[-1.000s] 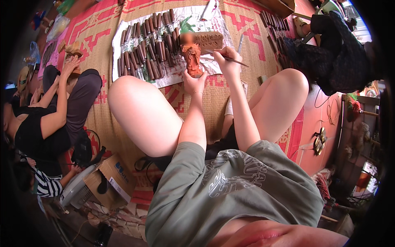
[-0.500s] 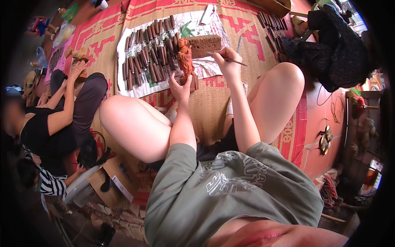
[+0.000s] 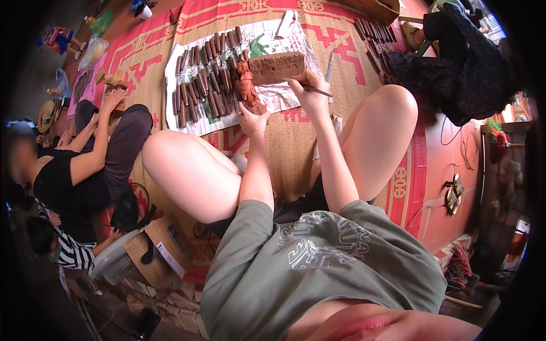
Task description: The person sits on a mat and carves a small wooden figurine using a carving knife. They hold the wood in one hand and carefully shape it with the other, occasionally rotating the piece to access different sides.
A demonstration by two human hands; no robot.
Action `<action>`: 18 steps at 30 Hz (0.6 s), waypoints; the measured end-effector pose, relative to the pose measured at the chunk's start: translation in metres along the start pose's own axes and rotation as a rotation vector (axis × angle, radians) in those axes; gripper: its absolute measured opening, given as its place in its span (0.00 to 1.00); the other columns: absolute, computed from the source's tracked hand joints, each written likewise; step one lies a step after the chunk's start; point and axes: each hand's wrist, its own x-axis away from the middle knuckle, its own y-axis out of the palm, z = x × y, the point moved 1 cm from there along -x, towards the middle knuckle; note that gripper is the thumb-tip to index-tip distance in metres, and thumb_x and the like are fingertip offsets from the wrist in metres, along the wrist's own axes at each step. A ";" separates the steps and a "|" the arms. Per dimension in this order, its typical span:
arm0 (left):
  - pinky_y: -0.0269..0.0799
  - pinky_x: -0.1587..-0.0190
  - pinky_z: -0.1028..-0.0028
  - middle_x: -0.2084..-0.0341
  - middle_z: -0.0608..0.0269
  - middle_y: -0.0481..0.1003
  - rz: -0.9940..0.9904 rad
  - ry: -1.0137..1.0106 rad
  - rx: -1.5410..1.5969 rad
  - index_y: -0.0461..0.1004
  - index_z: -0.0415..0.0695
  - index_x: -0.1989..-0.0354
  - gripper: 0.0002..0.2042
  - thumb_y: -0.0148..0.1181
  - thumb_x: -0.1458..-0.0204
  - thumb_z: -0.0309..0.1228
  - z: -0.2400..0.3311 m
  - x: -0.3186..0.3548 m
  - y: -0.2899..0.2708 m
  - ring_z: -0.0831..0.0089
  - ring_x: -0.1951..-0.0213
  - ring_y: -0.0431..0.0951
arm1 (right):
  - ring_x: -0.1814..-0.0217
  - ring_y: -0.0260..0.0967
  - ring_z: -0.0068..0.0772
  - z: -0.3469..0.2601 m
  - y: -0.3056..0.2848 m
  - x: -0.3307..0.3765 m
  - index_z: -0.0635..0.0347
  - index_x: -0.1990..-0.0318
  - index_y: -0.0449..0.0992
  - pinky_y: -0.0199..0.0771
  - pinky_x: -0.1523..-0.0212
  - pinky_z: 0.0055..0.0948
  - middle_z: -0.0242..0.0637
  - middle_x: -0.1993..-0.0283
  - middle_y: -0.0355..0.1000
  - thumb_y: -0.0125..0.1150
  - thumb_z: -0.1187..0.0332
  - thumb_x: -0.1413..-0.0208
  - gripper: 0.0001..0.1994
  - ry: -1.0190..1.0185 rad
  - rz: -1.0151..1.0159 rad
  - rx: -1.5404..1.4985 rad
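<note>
A reddish-brown carved wooden figurine point(image 3: 246, 84) leans back at a slant, its base in the grip of my left hand point(image 3: 252, 121). Pinched in my right hand point(image 3: 311, 95) is a slim tool with a dark handle point(image 3: 318, 91); its tip is too small to make out. Just beyond that hand stands a brown wooden block point(image 3: 277, 67) with a pitted, carved-looking face. Left of the figurine, several rows of wooden-handled tools point(image 3: 200, 85) lie on a white printed cloth point(image 3: 290, 101).
A white roll point(image 3: 286, 25) lies at the cloth's far edge. A grey metal strip point(image 3: 330, 65) rests on the patterned mat point(image 3: 347, 71). More dark-handled tools point(image 3: 375, 34) and a dark cloth bundle point(image 3: 449, 74) sit at right. Another person point(image 3: 74, 159) sits at left, hands on a wooden piece.
The figurine has gone from upright to leaning, and shifted slightly left with my left hand. My right hand with the tool has dropped a little toward me. More of the block shows.
</note>
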 end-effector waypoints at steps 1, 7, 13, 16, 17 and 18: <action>0.70 0.54 0.56 0.55 0.46 0.68 -0.007 -0.029 -0.004 0.58 0.52 0.43 0.47 0.74 0.77 0.47 0.003 -0.001 -0.003 0.50 0.53 0.71 | 0.75 0.69 0.17 0.000 -0.002 0.001 0.68 0.74 0.74 0.70 0.72 0.21 0.38 0.77 0.75 0.65 0.75 0.56 0.06 -0.001 0.000 -0.001; 0.69 0.58 0.55 0.61 0.48 0.70 0.082 0.011 0.065 0.62 0.48 0.58 0.35 0.72 0.77 0.45 -0.006 0.001 0.000 0.50 0.58 0.72 | 0.83 0.64 0.16 0.000 0.001 0.004 0.70 0.76 0.70 0.63 0.82 0.21 0.38 0.84 0.70 0.59 0.77 0.56 0.05 -0.093 0.057 -0.069; 0.68 0.58 0.56 0.62 0.52 0.70 0.141 0.044 0.170 0.62 0.46 0.59 0.34 0.72 0.77 0.44 -0.005 0.026 0.009 0.51 0.58 0.72 | 0.76 0.69 0.17 0.008 0.004 0.002 0.68 0.75 0.72 0.69 0.73 0.21 0.37 0.79 0.73 0.64 0.76 0.56 0.06 -0.026 0.037 -0.036; 0.69 0.56 0.58 0.60 0.51 0.71 0.092 0.154 0.208 0.64 0.46 0.57 0.36 0.72 0.77 0.47 0.001 0.034 0.017 0.52 0.57 0.72 | 0.76 0.69 0.16 0.012 0.006 0.002 0.68 0.75 0.71 0.69 0.73 0.20 0.37 0.79 0.73 0.65 0.77 0.55 0.07 -0.040 0.055 -0.021; 0.69 0.56 0.58 0.60 0.51 0.71 0.065 0.190 0.182 0.63 0.45 0.57 0.36 0.72 0.77 0.46 0.002 0.034 0.020 0.52 0.57 0.72 | 0.75 0.68 0.16 0.012 0.007 0.002 0.68 0.76 0.71 0.69 0.73 0.20 0.36 0.79 0.73 0.64 0.77 0.55 0.07 -0.034 0.050 -0.020; 0.69 0.56 0.57 0.61 0.51 0.71 0.069 0.248 0.179 0.63 0.45 0.58 0.35 0.73 0.77 0.45 0.004 0.033 0.022 0.52 0.57 0.72 | 0.75 0.68 0.16 0.012 0.008 0.001 0.68 0.76 0.71 0.69 0.73 0.20 0.36 0.79 0.73 0.64 0.77 0.55 0.07 -0.028 0.046 -0.019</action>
